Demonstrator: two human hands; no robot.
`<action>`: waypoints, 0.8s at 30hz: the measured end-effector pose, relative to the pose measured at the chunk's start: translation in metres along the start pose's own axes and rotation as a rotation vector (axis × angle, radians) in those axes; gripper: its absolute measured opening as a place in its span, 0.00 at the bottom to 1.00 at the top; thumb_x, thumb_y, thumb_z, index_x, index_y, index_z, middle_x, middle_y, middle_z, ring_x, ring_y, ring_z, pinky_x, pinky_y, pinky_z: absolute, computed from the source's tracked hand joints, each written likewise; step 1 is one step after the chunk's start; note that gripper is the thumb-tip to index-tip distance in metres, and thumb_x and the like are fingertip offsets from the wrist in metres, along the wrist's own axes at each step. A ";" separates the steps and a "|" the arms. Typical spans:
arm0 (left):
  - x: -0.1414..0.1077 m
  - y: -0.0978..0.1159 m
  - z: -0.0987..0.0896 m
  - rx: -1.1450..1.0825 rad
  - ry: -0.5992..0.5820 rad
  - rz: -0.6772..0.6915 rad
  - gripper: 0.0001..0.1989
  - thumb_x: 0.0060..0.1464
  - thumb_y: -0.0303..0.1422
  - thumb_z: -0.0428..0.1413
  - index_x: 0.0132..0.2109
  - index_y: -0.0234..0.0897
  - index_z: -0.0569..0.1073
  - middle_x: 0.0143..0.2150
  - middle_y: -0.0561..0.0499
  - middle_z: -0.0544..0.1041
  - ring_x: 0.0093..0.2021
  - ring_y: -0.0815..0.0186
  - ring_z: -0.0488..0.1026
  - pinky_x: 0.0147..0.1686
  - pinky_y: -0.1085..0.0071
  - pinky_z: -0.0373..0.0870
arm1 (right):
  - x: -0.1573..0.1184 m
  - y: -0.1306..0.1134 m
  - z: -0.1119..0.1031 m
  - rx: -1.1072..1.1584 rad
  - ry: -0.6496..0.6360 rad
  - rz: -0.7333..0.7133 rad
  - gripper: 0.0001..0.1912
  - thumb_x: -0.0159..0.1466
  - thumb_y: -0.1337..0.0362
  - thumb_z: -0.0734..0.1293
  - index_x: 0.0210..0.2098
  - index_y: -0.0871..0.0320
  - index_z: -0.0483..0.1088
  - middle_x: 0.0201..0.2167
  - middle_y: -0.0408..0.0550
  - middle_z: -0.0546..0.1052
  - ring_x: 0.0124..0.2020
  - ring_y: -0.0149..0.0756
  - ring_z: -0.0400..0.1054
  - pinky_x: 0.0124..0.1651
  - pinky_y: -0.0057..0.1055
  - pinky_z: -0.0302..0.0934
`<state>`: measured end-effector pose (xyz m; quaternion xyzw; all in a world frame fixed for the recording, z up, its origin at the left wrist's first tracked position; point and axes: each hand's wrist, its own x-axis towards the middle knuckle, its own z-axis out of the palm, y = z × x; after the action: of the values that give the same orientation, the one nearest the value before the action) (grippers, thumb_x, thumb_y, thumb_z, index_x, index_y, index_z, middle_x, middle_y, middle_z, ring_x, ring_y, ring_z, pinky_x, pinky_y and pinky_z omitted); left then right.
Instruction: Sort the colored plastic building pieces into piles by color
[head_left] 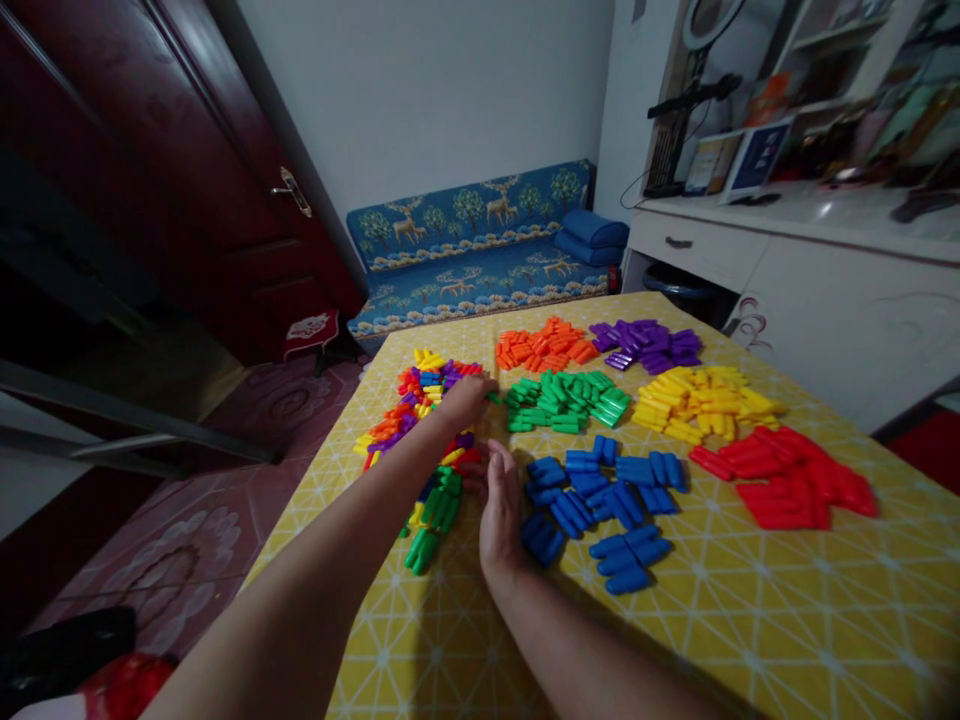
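My left hand [469, 397] reaches over the right side of the mixed-colour pile [397, 420], its fingertips at a small green piece [493, 397] left of the green pile [566, 400]. Nearer to me, my right hand [499, 490] stands on edge between the mixed pile and the blue pieces [626, 500]. Its fingers are partly spread over reddish pieces, and whether it grips any is unclear. Green pieces [442, 505] lie at the near end of the mixed pile. Beyond are orange [544, 345], purple [652, 345], yellow [701, 403] and red [787, 475] piles.
The piles rest on a table with a yellow patterned cloth [750, 620]. Behind it stands a blue patterned sofa [480, 250]. A white cabinet [840, 310] is at the right, a dark red door [187, 150] and a small stool [311, 332] at the left.
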<state>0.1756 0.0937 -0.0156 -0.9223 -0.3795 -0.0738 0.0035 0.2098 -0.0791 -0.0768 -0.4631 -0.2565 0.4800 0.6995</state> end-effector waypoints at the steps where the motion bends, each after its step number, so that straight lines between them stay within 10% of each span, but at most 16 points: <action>1: 0.002 0.001 -0.002 -0.013 0.046 -0.016 0.17 0.51 0.20 0.51 0.45 0.33 0.78 0.41 0.43 0.79 0.42 0.62 0.76 0.44 0.70 0.71 | -0.001 -0.001 0.000 -0.002 0.005 -0.002 0.32 0.65 0.40 0.55 0.58 0.55 0.62 0.52 0.54 0.73 0.45 0.42 0.71 0.46 0.39 0.67; 6: 0.024 0.025 -0.009 -0.236 0.206 -0.043 0.15 0.52 0.24 0.54 0.46 0.30 0.78 0.34 0.47 0.80 0.32 0.67 0.75 0.37 0.75 0.70 | -0.001 -0.002 0.001 0.014 0.001 -0.024 0.28 0.65 0.41 0.57 0.53 0.55 0.66 0.49 0.51 0.75 0.42 0.39 0.72 0.43 0.36 0.67; 15: 0.045 0.059 -0.007 -0.364 0.080 -0.014 0.27 0.45 0.18 0.55 0.55 0.32 0.75 0.44 0.42 0.81 0.39 0.63 0.78 0.40 0.71 0.73 | 0.004 0.003 0.002 0.077 0.024 -0.026 0.31 0.63 0.40 0.59 0.54 0.55 0.66 0.50 0.51 0.73 0.43 0.39 0.71 0.39 0.35 0.69; 24: -0.044 0.025 -0.037 -0.622 0.273 -0.219 0.15 0.52 0.27 0.55 0.46 0.31 0.79 0.40 0.44 0.82 0.39 0.61 0.79 0.41 0.68 0.74 | 0.003 0.004 -0.002 0.075 0.017 -0.020 0.26 0.65 0.42 0.57 0.51 0.54 0.66 0.49 0.51 0.74 0.41 0.39 0.72 0.41 0.37 0.68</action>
<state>0.1573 0.0426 0.0163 -0.8147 -0.4316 -0.3084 -0.2345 0.2107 -0.0763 -0.0814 -0.4380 -0.2372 0.4782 0.7233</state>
